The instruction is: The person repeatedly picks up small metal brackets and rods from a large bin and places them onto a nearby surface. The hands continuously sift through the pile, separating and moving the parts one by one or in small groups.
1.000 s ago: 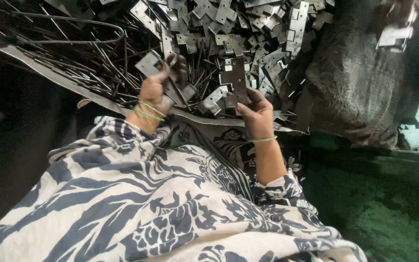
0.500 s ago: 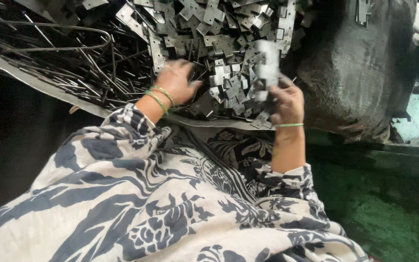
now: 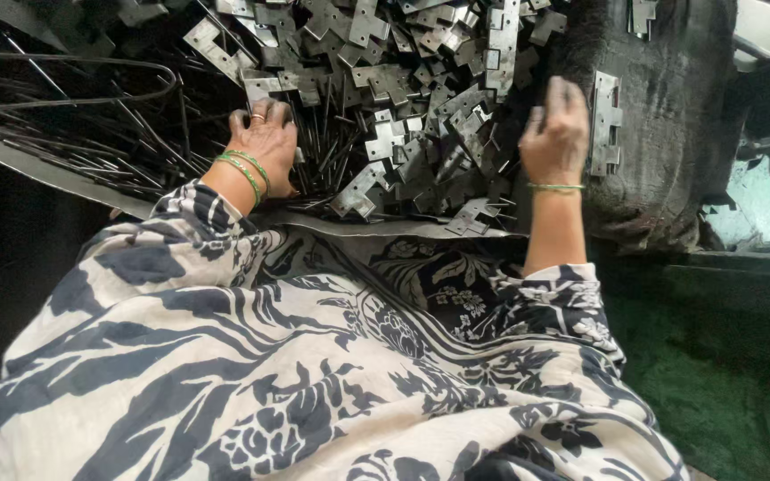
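Head view: two bare hands are set at a heap of metal hinge plates (image 3: 403,134).

The left hand (image 3: 265,142) is laid palm-down on the near left edge of the heap, fingers curled among thin rods (image 3: 91,134); nothing can be seen gripped. The right hand (image 3: 556,134) is raised at the heap's right edge, fingers loosely spread, empty, just beside a long hinge strip (image 3: 604,125) lying on a dark sack (image 3: 670,107).

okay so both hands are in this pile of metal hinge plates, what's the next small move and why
Probably close the left hand on one flat grey metal hinge plate beside it. That hand rests palm-down on thin dark metal rods and seems to hold nothing, while the right hand is raised by a long notched grey hinge strip.
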